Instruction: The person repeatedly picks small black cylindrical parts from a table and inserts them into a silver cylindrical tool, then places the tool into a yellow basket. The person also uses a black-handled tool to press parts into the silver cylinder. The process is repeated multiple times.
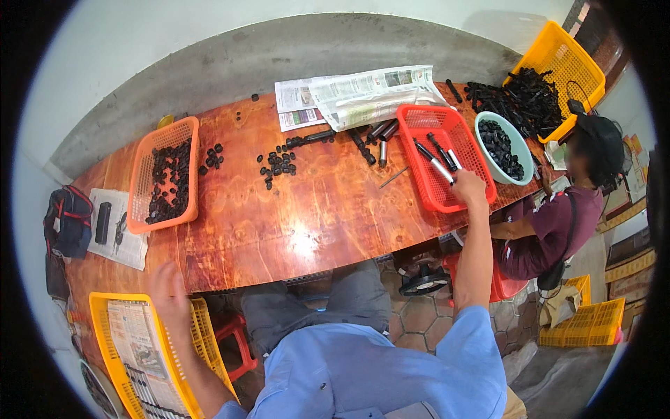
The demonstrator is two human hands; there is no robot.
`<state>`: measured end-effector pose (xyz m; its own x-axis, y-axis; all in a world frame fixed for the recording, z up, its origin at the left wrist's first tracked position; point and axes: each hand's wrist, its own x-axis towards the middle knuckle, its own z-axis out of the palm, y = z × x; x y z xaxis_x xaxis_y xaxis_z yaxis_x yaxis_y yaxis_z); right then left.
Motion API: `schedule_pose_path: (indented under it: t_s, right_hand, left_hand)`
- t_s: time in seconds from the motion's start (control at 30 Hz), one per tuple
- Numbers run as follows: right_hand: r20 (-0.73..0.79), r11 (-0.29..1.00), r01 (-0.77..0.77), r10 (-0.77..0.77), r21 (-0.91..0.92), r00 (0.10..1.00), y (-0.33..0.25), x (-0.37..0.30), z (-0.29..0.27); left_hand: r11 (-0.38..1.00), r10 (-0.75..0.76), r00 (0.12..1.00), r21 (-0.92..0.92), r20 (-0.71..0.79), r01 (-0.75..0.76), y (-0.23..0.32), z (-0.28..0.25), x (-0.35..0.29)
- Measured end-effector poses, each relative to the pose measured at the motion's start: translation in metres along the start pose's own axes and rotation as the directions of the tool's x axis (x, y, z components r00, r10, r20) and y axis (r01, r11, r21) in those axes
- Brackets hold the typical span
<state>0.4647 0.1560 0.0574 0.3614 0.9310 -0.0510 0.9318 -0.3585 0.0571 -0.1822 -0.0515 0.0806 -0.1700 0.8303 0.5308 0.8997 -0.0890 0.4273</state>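
Note:
My right hand (469, 190) reaches into the red basket (452, 119), its fingers closed at the end of a black-and-silver tube (434, 162). Beside that one lies another black-and-silver tube (441, 148). Over the yellow crate (105, 328) at the lower left, my left hand (169, 295) is smeared by motion, so its fingers are unclear. That crate holds newspaper (139, 335) and a row of thin, silvery tubes (143, 391). Short dark and silver cylinders (382, 143) lie left of the red basket.
Small black caps (279, 164) are scattered mid-table; more fill an orange basket (192, 129). A pale bowl (520, 178) of black pieces and a heap of black parts (534, 101) by a yellow basket (590, 70) lie right. A co-worker (572, 216) sits there. Newspapers (377, 98) lie behind.

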Motion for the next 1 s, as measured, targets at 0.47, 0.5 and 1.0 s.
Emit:
schedule_pose_path:
  t_s: [0.47,0.5,1.0]
  right_hand:
    - [-0.145,0.462,0.54,-0.651,0.703,0.745,-0.11,-0.159,-0.096]
    - [-0.065,0.493,0.59,-0.73,0.64,0.681,-0.121,-0.167,-0.096]
    - [-0.306,0.466,0.61,-0.573,0.641,0.76,-0.205,-0.102,-0.029]
  left_hand:
    - [0.647,0.149,0.961,-0.758,0.233,0.083,0.15,0.109,0.0]
    - [0.68,0.217,0.946,-0.733,0.242,0.032,0.152,0.11,0.003]
    - [0.114,0.152,0.589,-0.606,0.794,0.787,0.118,0.167,-0.028]
